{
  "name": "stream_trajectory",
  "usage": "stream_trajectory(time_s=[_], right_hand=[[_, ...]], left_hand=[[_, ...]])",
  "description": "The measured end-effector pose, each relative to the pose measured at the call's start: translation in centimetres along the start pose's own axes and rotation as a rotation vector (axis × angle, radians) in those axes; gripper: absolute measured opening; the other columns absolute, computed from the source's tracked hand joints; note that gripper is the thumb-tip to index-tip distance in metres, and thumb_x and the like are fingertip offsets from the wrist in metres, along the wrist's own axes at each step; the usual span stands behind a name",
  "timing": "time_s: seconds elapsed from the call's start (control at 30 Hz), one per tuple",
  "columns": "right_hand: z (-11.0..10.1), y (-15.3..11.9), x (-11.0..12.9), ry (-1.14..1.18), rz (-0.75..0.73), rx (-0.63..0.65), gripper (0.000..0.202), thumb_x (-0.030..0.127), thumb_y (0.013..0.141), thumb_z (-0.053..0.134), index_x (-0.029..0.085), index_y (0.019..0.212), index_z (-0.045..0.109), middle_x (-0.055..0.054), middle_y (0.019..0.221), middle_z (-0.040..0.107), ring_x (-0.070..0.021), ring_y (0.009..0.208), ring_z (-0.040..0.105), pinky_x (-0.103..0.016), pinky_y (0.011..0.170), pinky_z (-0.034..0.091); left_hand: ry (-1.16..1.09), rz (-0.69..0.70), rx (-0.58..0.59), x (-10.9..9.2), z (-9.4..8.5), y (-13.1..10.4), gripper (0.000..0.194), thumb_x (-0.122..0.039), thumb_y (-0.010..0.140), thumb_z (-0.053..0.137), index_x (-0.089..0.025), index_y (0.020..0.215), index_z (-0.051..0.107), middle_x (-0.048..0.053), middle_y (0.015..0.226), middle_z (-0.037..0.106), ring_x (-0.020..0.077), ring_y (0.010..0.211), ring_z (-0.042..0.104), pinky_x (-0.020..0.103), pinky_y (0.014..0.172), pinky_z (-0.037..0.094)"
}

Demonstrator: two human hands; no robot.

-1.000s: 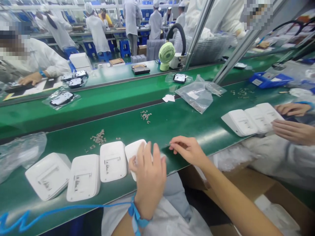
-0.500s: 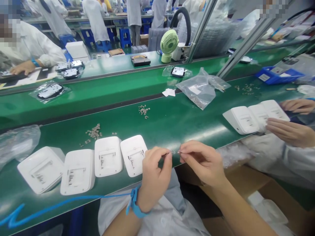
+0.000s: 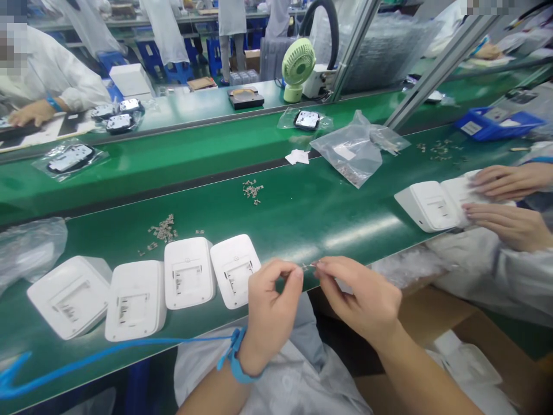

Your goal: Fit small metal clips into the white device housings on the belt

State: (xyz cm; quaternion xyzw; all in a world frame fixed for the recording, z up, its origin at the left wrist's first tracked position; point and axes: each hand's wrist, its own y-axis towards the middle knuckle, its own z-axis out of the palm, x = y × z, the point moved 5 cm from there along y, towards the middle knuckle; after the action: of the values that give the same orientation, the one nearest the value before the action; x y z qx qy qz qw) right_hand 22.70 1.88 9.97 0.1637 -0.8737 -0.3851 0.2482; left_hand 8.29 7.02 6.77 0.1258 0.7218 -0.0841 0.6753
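My left hand (image 3: 275,300), with a blue strap at its wrist, is pinched on a tiny metal piece (image 3: 306,267). Facing it, my right hand (image 3: 360,291) pinches at the other side of the small metal, fingertips close together. What exactly each hand grips is too small to tell. Just left of my left hand a white housing (image 3: 249,245) lies with its recess up. Further left are more white housings (image 3: 189,249), several in a row. Behind them lie a pile of small metal parts (image 3: 165,229) and a smaller pile (image 3: 251,191).
A clear bag (image 3: 352,151) and white paper pieces (image 3: 297,156) lie behind my hands. At the right, another person's hands (image 3: 510,222) touch white housings (image 3: 432,206). A blue cord (image 3: 129,343) runs left from my wrist. A green fan (image 3: 298,64) stands at the back.
My hands still meet over the small metal, my right hand slightly lower and turned. The other person's far hand has moved left onto the white housings. The view has shifted a little.
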Motion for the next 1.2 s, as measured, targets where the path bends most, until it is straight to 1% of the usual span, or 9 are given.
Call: stream_trajectory(time_s=[0.13,0.23,0.37,0.5,0.7,0.8,0.93,1.07,1.2], right_hand=[[-0.1,0.2,1.7,-0.262,-0.390,0.070,0.019,0.004,0.084,0.066,0.009,0.102,0.069,-0.019,0.093,0.075,-0.0303,0.084,0.073,-0.040,0.064,0.062],[-0.1,0.5,2.6,-0.377,-0.581,0.101,0.008,0.004,0.084,0.065,0.006,0.089,0.071,-0.021,0.086,0.075,-0.0299,0.076,0.072,-0.039,0.058,0.060],[-0.1,0.8,2.9,-0.428,-0.731,0.128,0.009,0.009,0.085,0.065,0.010,0.080,0.072,-0.017,0.084,0.076,-0.0268,0.074,0.073,-0.035,0.058,0.060],[-0.4,1.2,2.6,-0.421,-0.871,0.194,0.016,0.018,0.089,0.064,0.016,0.075,0.071,-0.011,0.081,0.076,-0.0229,0.075,0.072,-0.032,0.061,0.060],[-0.5,1.1,1.9,-0.238,-1.011,0.331,0.024,0.027,0.095,0.057,0.023,0.073,0.067,-0.005,0.082,0.075,-0.0198,0.076,0.071,-0.032,0.063,0.062],[-0.6,0.7,0.9,-0.062,-0.836,0.285,0.020,0.017,0.093,0.055,0.023,0.077,0.065,-0.005,0.084,0.074,-0.0203,0.080,0.071,-0.033,0.063,0.063],[-0.5,-0.4,-2.0,0.129,-0.300,0.176,0.024,0.005,0.089,0.058,0.023,0.103,0.063,-0.009,0.109,0.073,-0.0214,0.093,0.072,-0.036,0.072,0.065],[-0.1,-2.6,-4.2,0.285,0.135,0.054,0.035,-0.001,0.086,0.061,0.024,0.110,0.062,-0.007,0.102,0.071,-0.0173,0.087,0.072,-0.030,0.070,0.064],[0.4,-3.9,-5.2,0.337,0.315,0.020,0.030,0.001,0.089,0.058,0.024,0.106,0.067,-0.007,0.104,0.068,-0.0150,0.084,0.070,-0.029,0.070,0.062]], left_hand=[[0.196,0.168,-0.002,-1.3,-0.3,-0.2,0.019,-0.020,0.094,0.056,-0.020,0.077,0.062,-0.004,0.068,0.057,0.0105,0.068,0.050,0.026,0.067,0.036],[0.296,0.261,0.014,-2.1,-0.2,-0.5,0.019,-0.015,0.094,0.055,-0.020,0.077,0.060,-0.005,0.068,0.056,0.0105,0.067,0.049,0.027,0.069,0.035],[0.386,0.323,0.054,-2.7,-0.1,-0.7,0.018,-0.013,0.095,0.054,-0.019,0.079,0.060,-0.004,0.070,0.057,0.0111,0.068,0.049,0.029,0.070,0.035],[0.436,0.291,0.138,-2.4,0.0,-0.5,0.018,-0.014,0.096,0.053,-0.020,0.080,0.060,-0.003,0.071,0.058,0.0124,0.070,0.051,0.030,0.071,0.035],[0.514,0.294,0.093,-1.6,0.2,-0.3,0.017,-0.016,0.099,0.049,-0.020,0.088,0.061,0.000,0.083,0.063,0.0152,0.080,0.055,0.033,0.075,0.036],[0.381,0.234,0.090,-0.5,0.6,0.3,0.015,-0.019,0.098,0.053,-0.021,0.087,0.064,-0.001,0.080,0.063,0.0138,0.077,0.056,0.030,0.073,0.039],[0.396,0.242,0.023,0.3,1.6,1.4,0.016,-0.017,0.097,0.054,-0.021,0.092,0.069,0.002,0.087,0.067,0.0159,0.083,0.059,0.031,0.075,0.041],[0.387,0.236,0.010,0.6,3.4,1.9,0.017,-0.015,0.095,0.055,-0.021,0.090,0.070,0.001,0.084,0.067,0.0143,0.079,0.059,0.030,0.073,0.042],[0.202,0.138,-0.019,1.2,4.7,1.5,0.015,-0.021,0.095,0.056,-0.022,0.088,0.070,-0.001,0.081,0.067,0.0117,0.074,0.060,0.026,0.068,0.044]])
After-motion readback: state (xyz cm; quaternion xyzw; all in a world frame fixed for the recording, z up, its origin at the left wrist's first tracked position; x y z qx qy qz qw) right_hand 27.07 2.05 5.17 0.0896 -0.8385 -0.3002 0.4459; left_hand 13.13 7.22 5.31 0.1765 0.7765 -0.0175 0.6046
